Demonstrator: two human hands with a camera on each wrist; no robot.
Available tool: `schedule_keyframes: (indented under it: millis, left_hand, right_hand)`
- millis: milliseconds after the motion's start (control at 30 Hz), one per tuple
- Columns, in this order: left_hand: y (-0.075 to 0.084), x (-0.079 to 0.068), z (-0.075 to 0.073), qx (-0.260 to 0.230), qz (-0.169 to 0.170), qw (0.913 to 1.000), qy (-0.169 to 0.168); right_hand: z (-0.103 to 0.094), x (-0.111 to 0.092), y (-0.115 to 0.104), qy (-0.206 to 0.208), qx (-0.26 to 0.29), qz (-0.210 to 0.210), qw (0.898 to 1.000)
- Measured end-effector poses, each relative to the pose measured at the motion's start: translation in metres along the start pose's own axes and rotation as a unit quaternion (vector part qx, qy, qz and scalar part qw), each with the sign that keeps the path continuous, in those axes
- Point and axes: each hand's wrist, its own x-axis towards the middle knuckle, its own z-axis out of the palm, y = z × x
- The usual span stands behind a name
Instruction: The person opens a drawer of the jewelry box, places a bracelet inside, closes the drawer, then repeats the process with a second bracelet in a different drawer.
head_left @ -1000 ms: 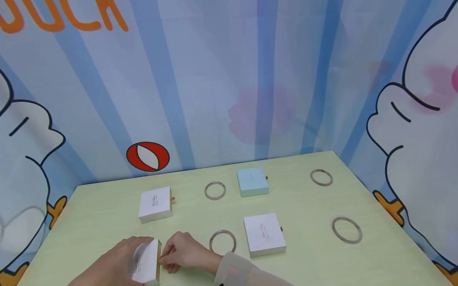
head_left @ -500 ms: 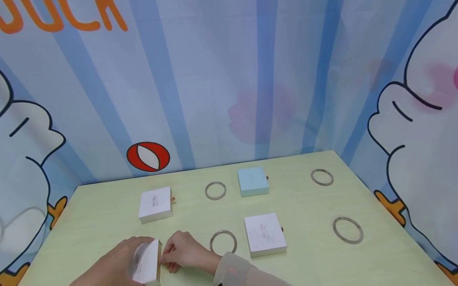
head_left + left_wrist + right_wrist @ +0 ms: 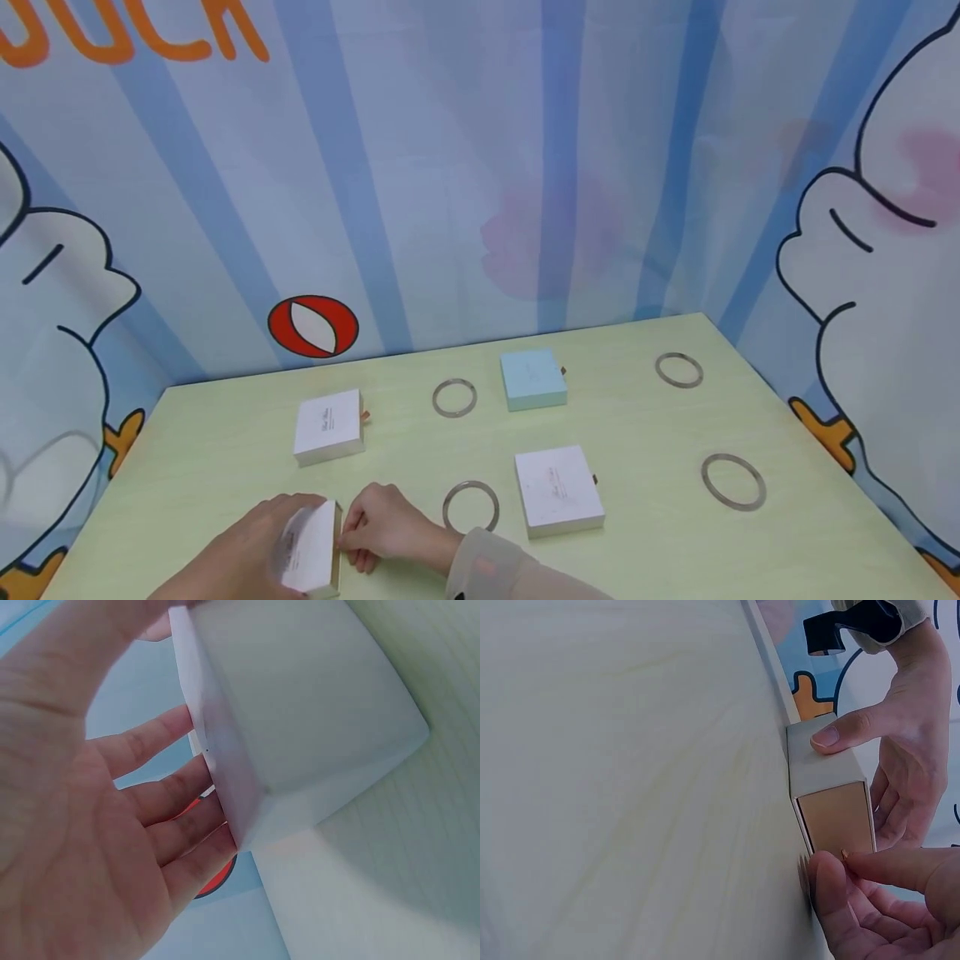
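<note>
A white drawer-style gift box [image 3: 309, 550] with small dark print stands near the front left of the table. My left hand [image 3: 247, 546] grips it between thumb and fingers, so its left part is covered in the head view. The right wrist view shows its tan drawer face [image 3: 835, 817], level with the white sleeve. At that face, thumb and index finger of my right hand [image 3: 392, 527] pinch a small orange ribbon tab [image 3: 845, 855]. Just right of this hand lies a grey bangle [image 3: 470, 507], partly behind the wrist.
Another white box [image 3: 328, 425] lies at the back left, a third white box [image 3: 558, 490] right of centre, and a light blue box [image 3: 533, 379] at the back. Several more grey bangles lie about, one bangle [image 3: 733, 482] at the right. A printed curtain [image 3: 450, 183] hangs behind the table.
Both hands stay in the same place on the box and its tab. The head view shifts only slightly.
</note>
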Motion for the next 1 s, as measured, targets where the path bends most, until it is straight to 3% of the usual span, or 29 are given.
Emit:
schedule_keyframes:
  millis: [1000]
  left_hand:
    - [-0.0069, 0.0016, -0.0005, -0.025, 0.011, 0.9995, -0.013]
  right_hand:
    - [0.0002, 0.0005, -0.0001, -0.001, -0.028, -0.013, 1.000]
